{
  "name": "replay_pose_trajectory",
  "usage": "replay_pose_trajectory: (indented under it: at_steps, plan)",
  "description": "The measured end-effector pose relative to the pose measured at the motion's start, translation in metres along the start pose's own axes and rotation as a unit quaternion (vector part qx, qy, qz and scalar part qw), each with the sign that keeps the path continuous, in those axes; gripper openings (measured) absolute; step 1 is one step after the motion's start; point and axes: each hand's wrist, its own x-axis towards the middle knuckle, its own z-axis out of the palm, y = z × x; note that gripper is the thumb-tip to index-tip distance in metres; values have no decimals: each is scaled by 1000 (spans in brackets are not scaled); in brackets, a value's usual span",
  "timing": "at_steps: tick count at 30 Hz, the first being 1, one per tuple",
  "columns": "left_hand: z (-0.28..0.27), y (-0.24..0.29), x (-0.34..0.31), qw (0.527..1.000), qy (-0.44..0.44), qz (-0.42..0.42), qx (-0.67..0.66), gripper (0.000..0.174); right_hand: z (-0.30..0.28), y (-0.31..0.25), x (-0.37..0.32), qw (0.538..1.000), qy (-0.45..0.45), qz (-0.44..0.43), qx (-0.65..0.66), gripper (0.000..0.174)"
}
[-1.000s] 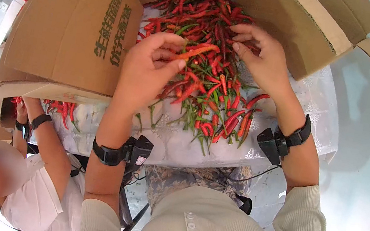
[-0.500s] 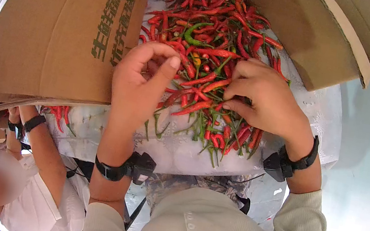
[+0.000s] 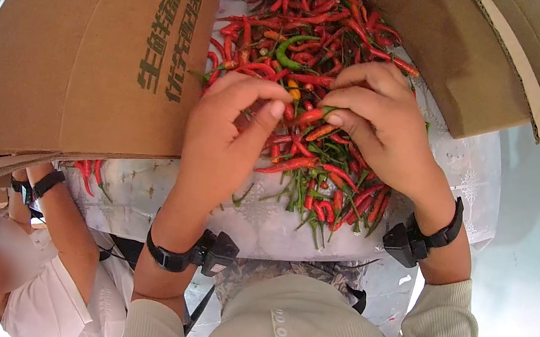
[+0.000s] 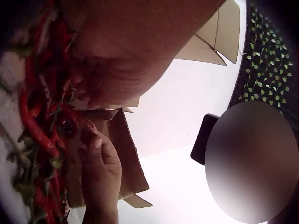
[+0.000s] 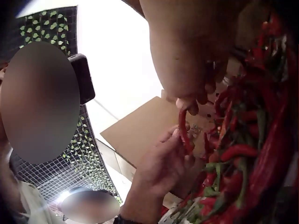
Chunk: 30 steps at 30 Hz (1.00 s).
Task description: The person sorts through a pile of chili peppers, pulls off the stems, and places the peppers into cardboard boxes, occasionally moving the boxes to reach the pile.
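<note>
A red chili pepper [image 5: 183, 133] bridges my two hands above the pile, in both the head and right wrist views. My right hand [image 3: 387, 127] pinches it near its green stem end between thumb and fingers. At the other end, my left hand [image 3: 227, 126] holds it with curled fingers and thumb. Beneath both hands spreads a heap of chili peppers [image 3: 323, 20], mostly red with green stems. One curved green chili [image 3: 288, 54] lies among them, just beyond the fingers. The left palm's inside is hidden in the head view.
Cardboard box flaps rise at the left [image 3: 89, 53] and right [image 3: 459, 64] of the heap. A white patterned cloth [image 3: 477, 167] covers the table. At lower left sits another person [image 3: 61, 283], with more red chilies [image 3: 94, 175] by their hands. A dark leafy grid [image 5: 46, 28] hangs behind.
An orange-red chili showed in my left hand a second ago but not now. My right hand reached down into the heap, then rose with a red chili to my left hand.
</note>
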Motion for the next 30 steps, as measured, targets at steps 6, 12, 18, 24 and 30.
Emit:
replay_pose_trajectory:
  at_steps: [6, 12, 18, 24, 30]
  plan:
    - [-4, 10, -1, 943, 19, -142, -302, 21, -2, -9, -6, 964, 36, 126, 231, 11]
    - [14, 12, -5, 971, -17, -23, -238, 21, 9, -19, -12, 971, 65, 121, 194, 14]
    - [6, 10, -3, 990, -35, 41, -131, 17, 6, -19, -9, 987, 86, 40, 127, 11]
    - [11, 12, -5, 921, -91, -99, -366, 15, 0, -16, -9, 965, 6, 88, 248, 10]
    - [6, 14, -4, 959, -125, -40, -250, 14, 0, -7, -13, 911, -77, 163, 372, 15]
